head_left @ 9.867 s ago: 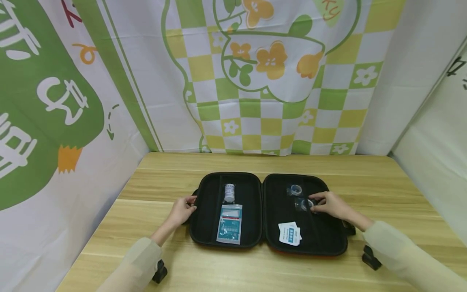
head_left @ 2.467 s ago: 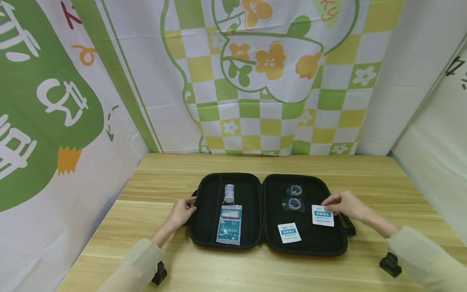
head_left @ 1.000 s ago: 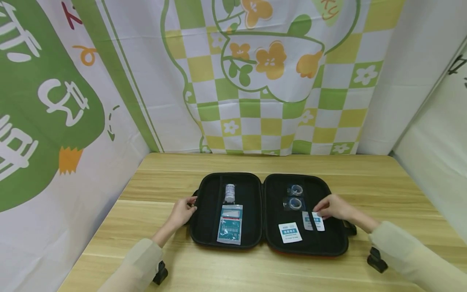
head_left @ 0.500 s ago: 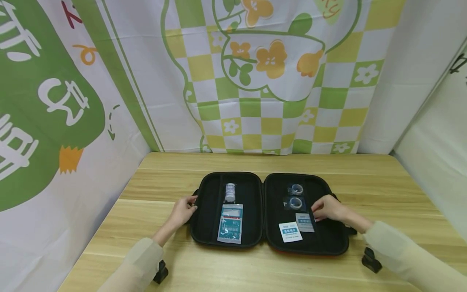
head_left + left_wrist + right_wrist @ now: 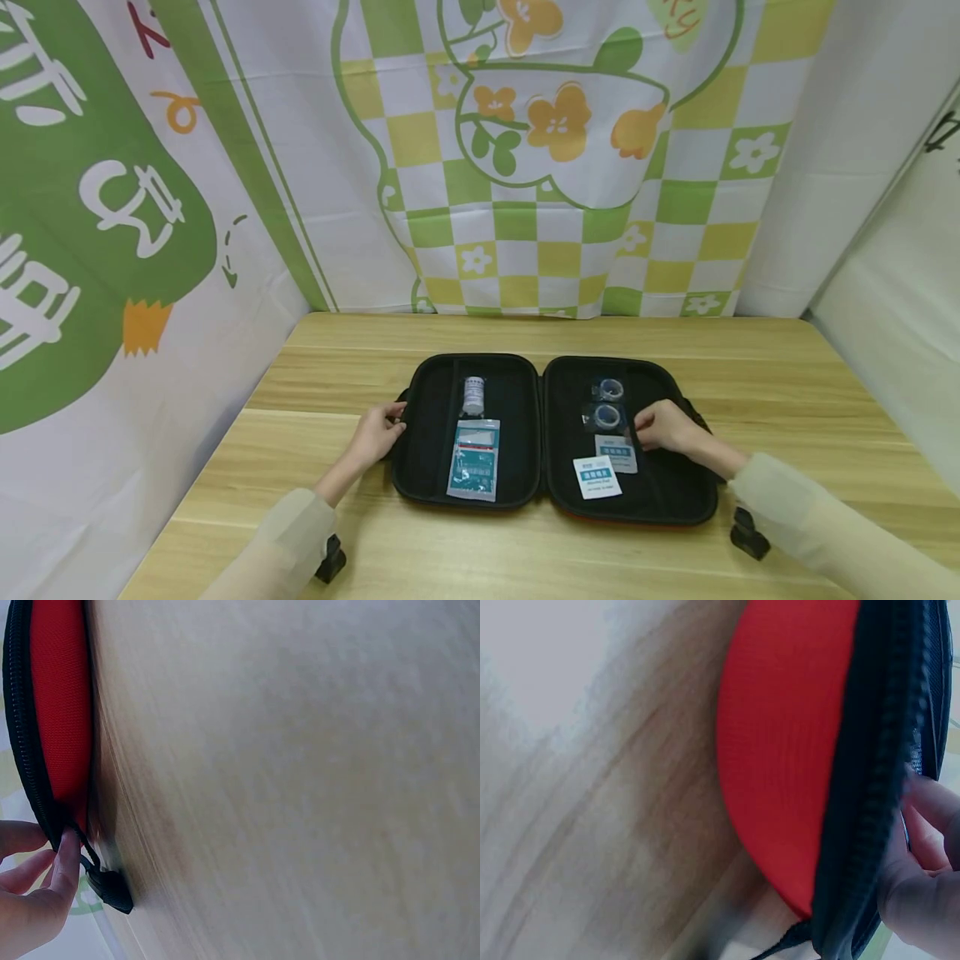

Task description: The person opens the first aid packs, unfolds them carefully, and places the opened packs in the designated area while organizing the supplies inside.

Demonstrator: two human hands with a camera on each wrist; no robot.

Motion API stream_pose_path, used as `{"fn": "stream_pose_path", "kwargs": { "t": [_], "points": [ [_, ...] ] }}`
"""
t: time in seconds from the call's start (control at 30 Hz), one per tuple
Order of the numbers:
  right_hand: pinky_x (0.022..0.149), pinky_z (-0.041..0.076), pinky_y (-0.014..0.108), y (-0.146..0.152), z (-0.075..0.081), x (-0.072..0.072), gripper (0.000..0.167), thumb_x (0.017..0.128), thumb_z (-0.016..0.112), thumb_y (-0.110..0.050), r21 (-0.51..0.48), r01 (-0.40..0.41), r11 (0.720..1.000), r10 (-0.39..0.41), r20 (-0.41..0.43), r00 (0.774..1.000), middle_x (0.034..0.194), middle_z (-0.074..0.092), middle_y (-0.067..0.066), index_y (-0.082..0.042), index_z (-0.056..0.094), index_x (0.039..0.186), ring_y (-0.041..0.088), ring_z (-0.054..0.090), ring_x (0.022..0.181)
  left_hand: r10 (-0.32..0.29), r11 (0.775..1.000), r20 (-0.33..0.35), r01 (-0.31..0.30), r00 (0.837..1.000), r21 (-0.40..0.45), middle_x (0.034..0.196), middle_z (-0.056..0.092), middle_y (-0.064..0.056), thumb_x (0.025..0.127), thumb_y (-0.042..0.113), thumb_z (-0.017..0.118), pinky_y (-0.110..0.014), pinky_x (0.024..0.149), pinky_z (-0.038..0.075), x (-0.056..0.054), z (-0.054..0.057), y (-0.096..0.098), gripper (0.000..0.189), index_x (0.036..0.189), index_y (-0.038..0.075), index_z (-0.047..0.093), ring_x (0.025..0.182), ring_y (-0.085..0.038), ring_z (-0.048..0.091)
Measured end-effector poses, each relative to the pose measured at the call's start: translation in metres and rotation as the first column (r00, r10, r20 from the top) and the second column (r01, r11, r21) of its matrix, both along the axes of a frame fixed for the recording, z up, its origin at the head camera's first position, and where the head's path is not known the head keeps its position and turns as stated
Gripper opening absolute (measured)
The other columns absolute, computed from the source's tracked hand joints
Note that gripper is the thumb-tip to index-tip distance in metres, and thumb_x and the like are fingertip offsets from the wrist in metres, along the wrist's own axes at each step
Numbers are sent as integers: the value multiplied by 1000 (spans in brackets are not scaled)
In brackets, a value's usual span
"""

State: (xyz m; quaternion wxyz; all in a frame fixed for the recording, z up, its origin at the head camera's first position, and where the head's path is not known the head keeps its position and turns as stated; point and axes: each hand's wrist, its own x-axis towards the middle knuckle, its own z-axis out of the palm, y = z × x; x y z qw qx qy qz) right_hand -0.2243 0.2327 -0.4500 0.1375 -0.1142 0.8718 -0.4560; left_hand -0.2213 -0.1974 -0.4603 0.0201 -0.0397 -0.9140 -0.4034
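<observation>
A black-lined zippered case (image 5: 420,433) with a red shell lies unfolded on the table. My left hand (image 5: 375,435) grips its left rim; the left wrist view shows those fingers (image 5: 64,862) beside a dark zipper pull (image 5: 110,889). In the right half, my right hand (image 5: 670,427) has thumb and fingertips curled at the elastic band (image 5: 654,482). Just left of them an alcohol pad sachet (image 5: 618,450) partly overlaps a second alcohol pad sachet (image 5: 597,479). In the right wrist view the case wall hides those fingertips.
Two bagged rings, perhaps tape rolls, lie above the sachets, the nearer bagged ring (image 5: 606,417) close to my fingers. The left half holds a white bottle (image 5: 473,396) and a teal packet (image 5: 473,462). A printed curtain (image 5: 525,275) hangs behind the wooden table (image 5: 360,350).
The right hand has brought an alcohol pad sachet from the right across to the left, by the elastic band. Its fingers are off the sachet now. The left hand has stayed on the rim.
</observation>
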Motion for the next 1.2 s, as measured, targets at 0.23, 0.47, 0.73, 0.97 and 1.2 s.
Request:
{"fn": "stream_pose_path", "kwargs": {
  "t": [0.23, 0.47, 0.73, 0.97, 1.2],
  "points": [
    [55, 51, 27, -5, -1, -1, 8, 71, 64, 5, 15, 33, 999, -33, -3, 999, 74, 65, 17, 13, 63, 73, 12, 58, 63, 0, 1000, -16, 0, 1000, -1, 92, 58, -19, 79, -8, 57, -28, 59, 46, 0, 1, 0, 33, 111, -12, 55, 67, -19, 54],
    [60, 52, 31, -6, -1, -1, 7, 73, 61, 6, 16, 42, 999, -43, 21, 999, 80, 65, 20, 12, 64, 75, 18, 61, 71, -4, 1000, -8, 4, 1000, -1, 94, 58, -20, 79, -8, 57, -29, 60, 47, -1, -1, 0, 33, 112, -12, 54, 69, -20, 55],
    [62, 52, 33, -5, -2, -1, 12, 76, 58, 7, -20, 55, 998, -53, 64, 997, 82, 64, 22, 15, 63, 82, 19, 62, 72, -6, 1000, -4, 6, 1000, -6, 94, 58, -19, 79, -7, 57, -29, 60, 47, -1, -3, 0, 34, 112, -11, 54, 69, -19, 54],
    [62, 52, 32, 2, 1, 1, 21, 76, 60, 6, -103, 38, 994, -27, 99, 995, 80, 64, 21, 21, 56, 90, 16, 61, 68, -5, 1000, -13, 4, 1000, -4, 93, 59, -19, 78, -8, 58, -29, 60, 47, 0, -4, -1, 33, 111, -11, 55, 70, -20, 55],
    [63, 52, 36, 11, 7, 4, 25, 77, 56, 7, -68, 37, 997, -31, 90, 995, 80, 62, 17, 22, 52, 97, 20, 61, 70, -6, 1000, -30, 6, 1000, 0, 93, 59, -20, 78, -8, 58, -30, 61, 48, 0, -3, 0, 33, 110, -12, 55, 70, -21, 56]
  ]
}}
